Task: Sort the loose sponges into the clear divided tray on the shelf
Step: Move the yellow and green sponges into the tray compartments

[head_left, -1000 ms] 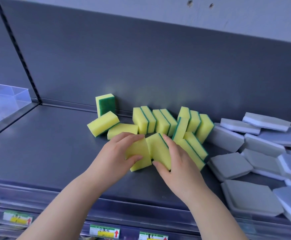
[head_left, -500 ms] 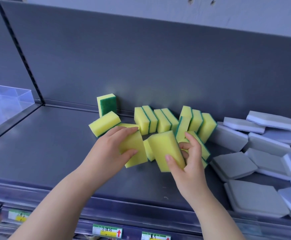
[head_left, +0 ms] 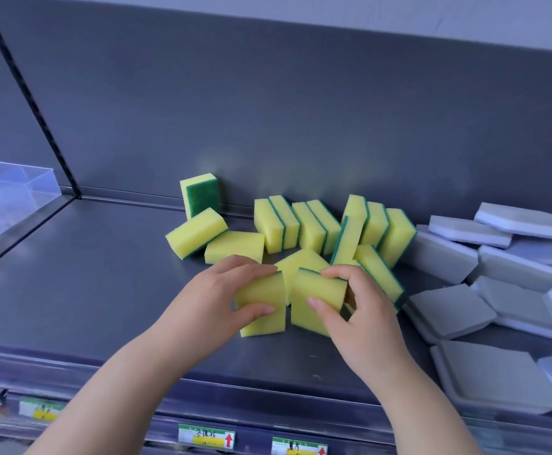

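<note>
Gripping a yellow sponge apiece, the two hands sit close together near the front of the shelf deck [head_left: 87,274]. The left hand [head_left: 215,297] curls its fingers over the top edge of the left-held sponge [head_left: 263,305], thumb across the near face. The right hand [head_left: 363,313] pinches the right-held sponge [head_left: 314,302] the same way, fingers on its green-edged top and thumb on the yellow face. Both sponges stand on edge, side by side, with a thin gap between them.

A third sponge [head_left: 301,262] shows just beyond the fingertips. Past it the yellow row [head_left: 304,224] stands on edge near the back panel [head_left: 268,110]. Just right of the right hand more yellow sponges lean, then the grey sponges [head_left: 448,310] crowd the deck out to the frame's edge.

Left of the left hand a wide stretch of grey deck runs to the clear divided tray [head_left: 15,192], well apart at the far left, beyond the slotted upright [head_left: 32,93]. Below the wrists runs the front lip [head_left: 268,389], with price labels [head_left: 206,436] under it.
</note>
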Demonstrator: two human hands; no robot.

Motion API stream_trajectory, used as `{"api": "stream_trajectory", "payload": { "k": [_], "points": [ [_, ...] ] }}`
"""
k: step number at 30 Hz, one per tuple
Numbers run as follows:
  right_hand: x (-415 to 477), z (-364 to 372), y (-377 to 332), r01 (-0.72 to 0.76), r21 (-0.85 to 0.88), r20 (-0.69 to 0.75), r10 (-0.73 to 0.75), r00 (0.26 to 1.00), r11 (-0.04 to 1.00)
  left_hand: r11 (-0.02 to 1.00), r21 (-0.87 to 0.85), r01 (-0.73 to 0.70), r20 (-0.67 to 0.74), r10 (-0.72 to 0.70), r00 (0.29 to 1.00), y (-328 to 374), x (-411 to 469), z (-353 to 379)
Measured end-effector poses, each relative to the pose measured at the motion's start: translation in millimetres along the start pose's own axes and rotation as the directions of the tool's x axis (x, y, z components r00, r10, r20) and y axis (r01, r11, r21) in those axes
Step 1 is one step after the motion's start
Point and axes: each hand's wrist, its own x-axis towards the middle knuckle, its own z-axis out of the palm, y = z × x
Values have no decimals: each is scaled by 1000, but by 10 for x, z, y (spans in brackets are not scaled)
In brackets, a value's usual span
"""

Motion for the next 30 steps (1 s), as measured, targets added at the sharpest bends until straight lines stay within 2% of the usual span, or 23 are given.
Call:
{"api": "stream_trajectory", "payload": {
  "k": [2,5,11,15,21,24,30],
  "points": [
    [-14,-6,11,-43,42,12,43,999,998,1000,26,-8,-6,8,1000,-16,-14,13],
    [-25,-19,22,-84,4,95,83,992,996,997,69,-16,3,16,1000,11,-23,0],
    [35,-45,-62,86,-203,193,-46,980,975,959,266,-100,-30,111,993,45,-36,-113],
    [28,97,-292,161,-170,95,-147,985,972,951,288,-109,-22,121,992,-20,-140,-389],
    [-108,558,-967,285,-100,17,-285,958,953,959,279,-57,-138,99,985,-257,-681,-1091],
    [-246,844,-1358,280,-63,10,-280,960,958,961,271,-61,-194,117,974,-428,-1015,-1442],
    [-683,1877,-2389,292,2,23,-292,956,956,957,289,-4,-287,91,954,-1084,-2063,-2397]
  ]
}}
